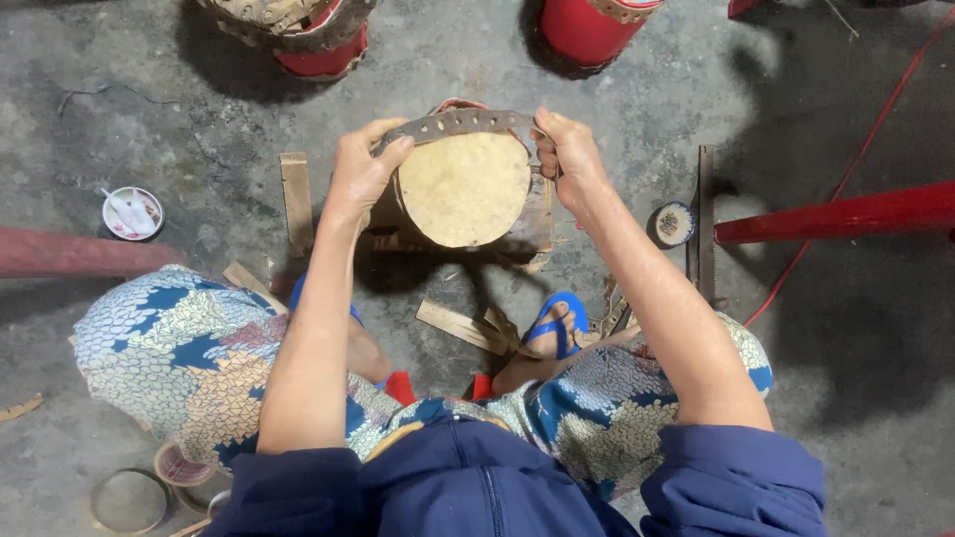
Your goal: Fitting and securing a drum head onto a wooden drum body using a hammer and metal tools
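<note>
A small drum with a pale tan skin head rests on a wooden block on the concrete floor between my feet. A brown leather strap with punched holes curves over the drum's far rim. My left hand grips the strap's left end against the drum's side. At the strap's right end, my right hand is closed on it. My feet wear blue sandals.
Two red drum bodies stand at the far edge. A small white dish lies left, a round tin right. Red bars and a red cord run at right. Wood scraps lie near my feet; round lids sit at bottom left.
</note>
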